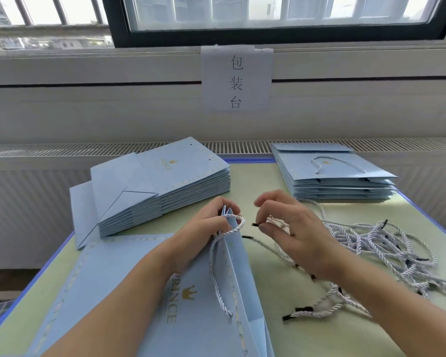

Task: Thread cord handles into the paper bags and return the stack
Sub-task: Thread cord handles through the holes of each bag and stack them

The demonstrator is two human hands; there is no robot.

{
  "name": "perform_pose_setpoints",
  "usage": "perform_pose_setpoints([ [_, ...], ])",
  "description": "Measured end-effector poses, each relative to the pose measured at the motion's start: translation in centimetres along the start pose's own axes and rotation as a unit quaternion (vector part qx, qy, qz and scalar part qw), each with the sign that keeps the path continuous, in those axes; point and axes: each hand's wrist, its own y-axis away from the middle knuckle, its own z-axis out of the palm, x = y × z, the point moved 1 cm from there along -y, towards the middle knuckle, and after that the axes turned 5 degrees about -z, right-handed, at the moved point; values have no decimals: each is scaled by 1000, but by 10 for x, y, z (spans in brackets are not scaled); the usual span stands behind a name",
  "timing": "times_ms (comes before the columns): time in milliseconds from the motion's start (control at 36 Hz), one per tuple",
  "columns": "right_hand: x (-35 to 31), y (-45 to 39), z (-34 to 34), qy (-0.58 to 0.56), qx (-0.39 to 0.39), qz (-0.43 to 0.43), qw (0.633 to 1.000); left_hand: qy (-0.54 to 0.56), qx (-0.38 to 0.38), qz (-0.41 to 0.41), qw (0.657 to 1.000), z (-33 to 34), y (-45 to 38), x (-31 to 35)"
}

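Note:
A light blue paper bag [129, 292] with gold "PRINCE" lettering lies flat in front of me. My left hand [206, 225] grips its top edge, fingers curled round the paper. One white twisted cord handle [216, 266] runs through the bag and loops over that hand's fingers. My right hand [291, 228] pinches a second cord [268, 249] just behind its black tip, a short way right of the bag's edge. More loose cords [386, 248] lie in a tangle to the right.
A stack of flat blue bags [165, 181] without handles sits at the back left. Another stack [337, 173], its top bag showing a cord handle, stands at the back right. The green table [268, 181] has blue edges, and a radiator grille runs along the wall.

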Motion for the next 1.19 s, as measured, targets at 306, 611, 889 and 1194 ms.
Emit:
perform_pose_setpoints([
  [306, -4, -14, -11, -175, 45, 154, 971, -2, -3, -1, 1000, -1, -1, 0],
  [611, -8, -22, 18, 38, -127, 143, 981, 10, -2, 0, 1000, 0, -2, 0],
  [889, -11, -22, 21, -154, -153, 122, 968, 1, 0, 1, 1000, -2, -3, -1],
  [1194, -6, -20, 35, -260, -112, 160, 946, 18, 16, -21, 1000, -2, -5, -3],
])
